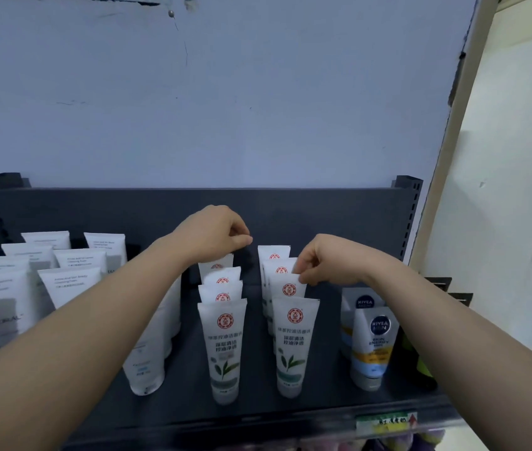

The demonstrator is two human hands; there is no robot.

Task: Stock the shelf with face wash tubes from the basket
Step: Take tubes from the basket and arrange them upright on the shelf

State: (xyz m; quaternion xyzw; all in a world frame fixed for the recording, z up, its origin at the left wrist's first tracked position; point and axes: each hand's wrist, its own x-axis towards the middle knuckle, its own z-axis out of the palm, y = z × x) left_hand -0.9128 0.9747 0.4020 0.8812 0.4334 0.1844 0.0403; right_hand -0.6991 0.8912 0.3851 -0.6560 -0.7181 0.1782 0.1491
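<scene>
Shelf: a dark shelf (183, 388) with a low back panel (323, 213), set against a pale wall.
Face wash tubes: two rows of white tubes with a red round logo and a green leaf print stand cap-down in the middle of the shelf and run from its front edge toward the back panel. The left row (224, 346) and the right row (294, 346) are set apart by a bare strip.
Left hand: the left hand (212, 232) hovers over the back end of the left row, above the rearmost tube. Its fingers are curled in with the thumb against the fingertips, and nothing shows in its grip.
Right hand: the right hand (326, 262) reaches over the right row. Its thumb and fingertips pinch the top right corner of the pinched tube (285, 289), which stands just behind the front one.
Left end of the shelf: a block of plain white tubes (69, 281) in several rows.
Right end of the shelf: two Nivea Men tubes (375, 340), one behind the other, partly under the right forearm.
Front edge: a green and yellow price label (385, 421) near the right corner.
</scene>
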